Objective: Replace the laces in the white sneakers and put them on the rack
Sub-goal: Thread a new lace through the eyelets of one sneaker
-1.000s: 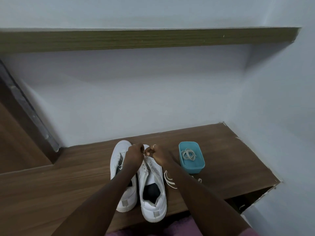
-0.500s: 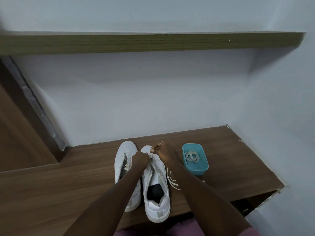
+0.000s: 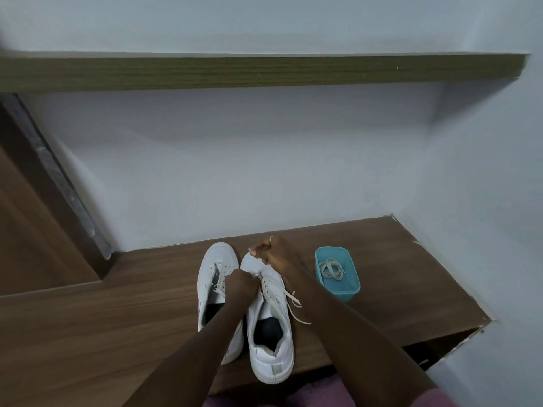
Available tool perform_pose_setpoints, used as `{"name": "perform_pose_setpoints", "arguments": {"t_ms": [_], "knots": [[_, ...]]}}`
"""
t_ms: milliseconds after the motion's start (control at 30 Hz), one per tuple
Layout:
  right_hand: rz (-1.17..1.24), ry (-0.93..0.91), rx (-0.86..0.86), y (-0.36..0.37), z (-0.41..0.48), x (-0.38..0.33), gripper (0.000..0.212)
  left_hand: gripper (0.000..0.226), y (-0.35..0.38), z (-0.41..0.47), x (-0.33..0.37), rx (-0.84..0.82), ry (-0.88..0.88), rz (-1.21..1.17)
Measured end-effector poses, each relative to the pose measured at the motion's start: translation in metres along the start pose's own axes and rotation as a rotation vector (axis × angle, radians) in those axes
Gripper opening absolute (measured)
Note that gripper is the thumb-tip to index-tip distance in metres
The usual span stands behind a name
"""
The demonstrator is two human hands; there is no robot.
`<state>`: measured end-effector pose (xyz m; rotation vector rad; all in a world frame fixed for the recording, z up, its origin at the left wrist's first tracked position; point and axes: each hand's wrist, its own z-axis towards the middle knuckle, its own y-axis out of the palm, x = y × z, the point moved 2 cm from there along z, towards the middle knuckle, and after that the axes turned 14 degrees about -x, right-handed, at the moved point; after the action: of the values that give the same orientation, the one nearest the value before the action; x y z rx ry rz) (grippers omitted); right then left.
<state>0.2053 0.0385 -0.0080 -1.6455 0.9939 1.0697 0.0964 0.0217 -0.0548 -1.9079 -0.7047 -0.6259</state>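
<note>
Two white sneakers stand side by side on the wooden surface [image 3: 117, 312], toes toward the wall. The left sneaker [image 3: 216, 277] has a partly loose lace. My left hand [image 3: 241, 284] grips the eyelet area of the right sneaker [image 3: 271, 333]. My right hand [image 3: 271, 254] is over that shoe's toe and pinches the lace, whose end sticks up above the fingers. A loose stretch of white lace [image 3: 295, 304] trails off the right side of the shoe onto the wood.
A teal plastic box [image 3: 338, 286] with a coiled lace [image 3: 332, 268] sits to the right of the shoes. A long wooden shelf [image 3: 264, 73] runs along the wall above. White walls close the back and right. A dark gap [image 3: 435, 351] opens at the surface's right front.
My right hand has moved forward over the toe, drawing the lace out. My left hand has slid back a little onto the eyelets. The camera has tilted slightly.
</note>
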Motion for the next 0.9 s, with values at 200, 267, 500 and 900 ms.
{"name": "perform_pose_setpoints", "arguments": {"t_ms": [200,267,500,900], "knots": [[-0.585,0.122,-0.011,0.014,0.002,0.036,0.021,0.039,0.001,0.005,-0.001,0.081,-0.027,0.010],[-0.652,0.131,0.014,0.015,0.001,0.037,0.023,0.044,-0.003,0.005,0.000,0.096,-0.026,-0.057],[-0.767,0.121,-0.025,0.020,0.002,0.040,0.026,0.052,-0.011,0.017,-0.015,0.095,0.062,-0.188],[-0.822,0.131,0.149,0.029,-0.002,0.045,0.029,0.052,-0.013,0.025,-0.031,-0.009,0.106,-0.452]]}}
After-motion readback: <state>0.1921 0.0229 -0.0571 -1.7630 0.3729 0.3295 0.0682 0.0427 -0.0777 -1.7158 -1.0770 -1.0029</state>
